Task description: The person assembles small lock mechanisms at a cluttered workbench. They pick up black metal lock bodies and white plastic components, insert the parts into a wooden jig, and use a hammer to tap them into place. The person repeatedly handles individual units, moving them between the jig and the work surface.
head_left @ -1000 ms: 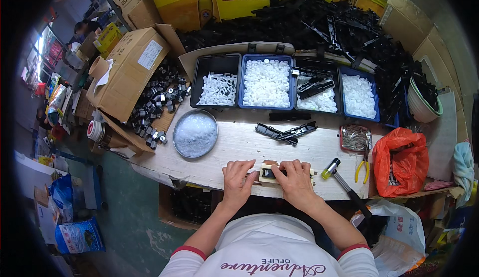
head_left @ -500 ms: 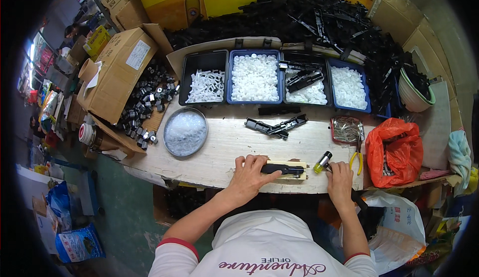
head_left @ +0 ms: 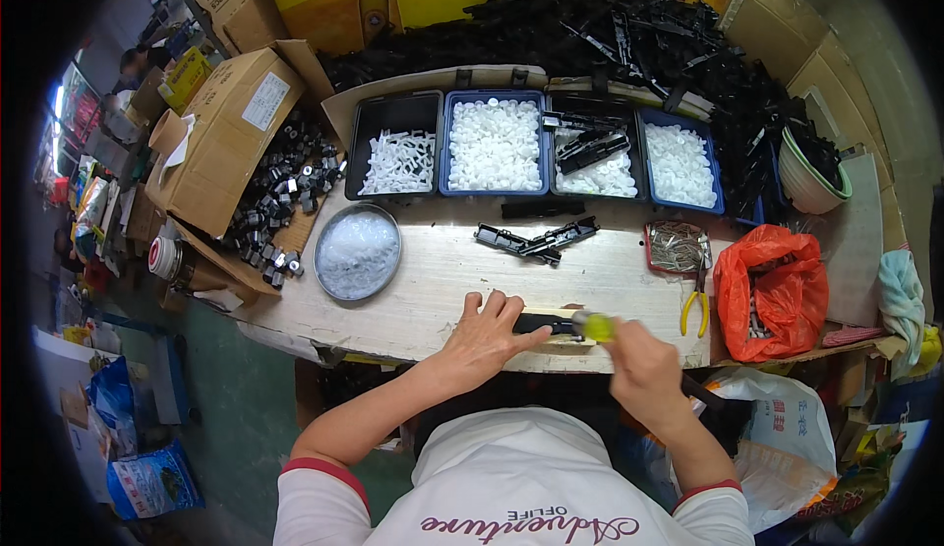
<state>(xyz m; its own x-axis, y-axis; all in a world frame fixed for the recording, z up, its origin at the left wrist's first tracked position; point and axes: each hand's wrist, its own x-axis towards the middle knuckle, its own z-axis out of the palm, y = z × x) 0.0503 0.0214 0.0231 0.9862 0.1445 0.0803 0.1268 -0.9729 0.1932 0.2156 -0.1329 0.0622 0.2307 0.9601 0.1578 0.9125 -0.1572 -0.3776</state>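
My left hand [head_left: 480, 341] presses a long black plastic part [head_left: 543, 326] down on a pale yellow block [head_left: 553, 311] near the table's front edge, its fingers curled over the part's left end. In my right hand [head_left: 644, 374], closed around the dark handle, is a small hammer [head_left: 597, 327] with a yellow-green face. The hammer's head is over the right end of the black part; motion blur hides whether it touches. Behind them, two similar black parts [head_left: 536, 241] lie crossed on the table.
Bins of small white plastic pieces [head_left: 492, 145] line the back, below a heap of black parts [head_left: 610, 30]. A round dish [head_left: 358, 253] sits left. Yellow-handled pliers [head_left: 696, 312], a pin tray [head_left: 677, 248] and a red bag [head_left: 772, 295] are right. A carton [head_left: 226, 143] spills dark metallic pieces.
My right hand has picked the hammer up off the table and swung it left over the black part's right end. My left hand keeps its hold on the part.
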